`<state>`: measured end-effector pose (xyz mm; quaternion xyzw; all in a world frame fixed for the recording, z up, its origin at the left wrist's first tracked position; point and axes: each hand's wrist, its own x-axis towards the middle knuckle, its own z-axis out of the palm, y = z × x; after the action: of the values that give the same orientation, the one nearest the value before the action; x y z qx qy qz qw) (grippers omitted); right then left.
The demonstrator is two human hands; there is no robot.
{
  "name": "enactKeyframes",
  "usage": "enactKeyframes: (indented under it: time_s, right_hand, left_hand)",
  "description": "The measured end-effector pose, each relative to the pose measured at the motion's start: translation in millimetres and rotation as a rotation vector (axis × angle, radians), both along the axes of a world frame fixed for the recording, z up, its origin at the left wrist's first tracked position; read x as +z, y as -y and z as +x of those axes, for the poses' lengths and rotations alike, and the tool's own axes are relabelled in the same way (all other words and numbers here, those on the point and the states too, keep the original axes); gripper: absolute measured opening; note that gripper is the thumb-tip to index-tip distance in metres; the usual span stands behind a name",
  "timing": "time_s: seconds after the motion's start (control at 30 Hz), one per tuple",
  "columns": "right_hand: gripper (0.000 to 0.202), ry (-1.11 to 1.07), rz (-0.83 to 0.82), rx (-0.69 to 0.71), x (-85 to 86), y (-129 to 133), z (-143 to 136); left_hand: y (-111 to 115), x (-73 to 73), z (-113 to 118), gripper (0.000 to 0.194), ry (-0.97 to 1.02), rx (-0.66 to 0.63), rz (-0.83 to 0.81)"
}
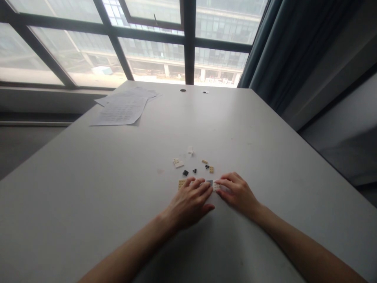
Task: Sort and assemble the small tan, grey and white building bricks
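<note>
Low over the table, my left hand (193,198) lies palm down with fingers stretched out and thumb apart, partly covering a tan studded building plate (182,183). A grey building piece (210,182) shows beside its fingertips. My right hand (234,190) has its thumb and fingers closed at a white studded building plate (216,185), which sits against the grey piece. Whether the two are joined cannot be seen. Just beyond the hands lie small black pieces (185,173), a tan studded piece (211,169) and a narrow yellowish piece (204,161).
White pieces (178,164) lie farther out, with another small white piece (190,150) behind them. Printed paper sheets (122,108) rest at the far left of the white table (118,188). Windows stand beyond the far edge, and a dark curtain (282,51) hangs at the right.
</note>
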<state>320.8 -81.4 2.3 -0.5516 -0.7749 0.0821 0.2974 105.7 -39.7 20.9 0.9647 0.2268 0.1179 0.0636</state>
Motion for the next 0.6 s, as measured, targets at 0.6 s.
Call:
enactKeyframes:
  time_s: [0.6]
  right_hand:
    - [0.018,0.006,0.031,0.048,-1.3,1.2,-4.3]
  left_hand:
    - [0.9,0.0,1.1,0.038,0.018,-0.014,-0.003]
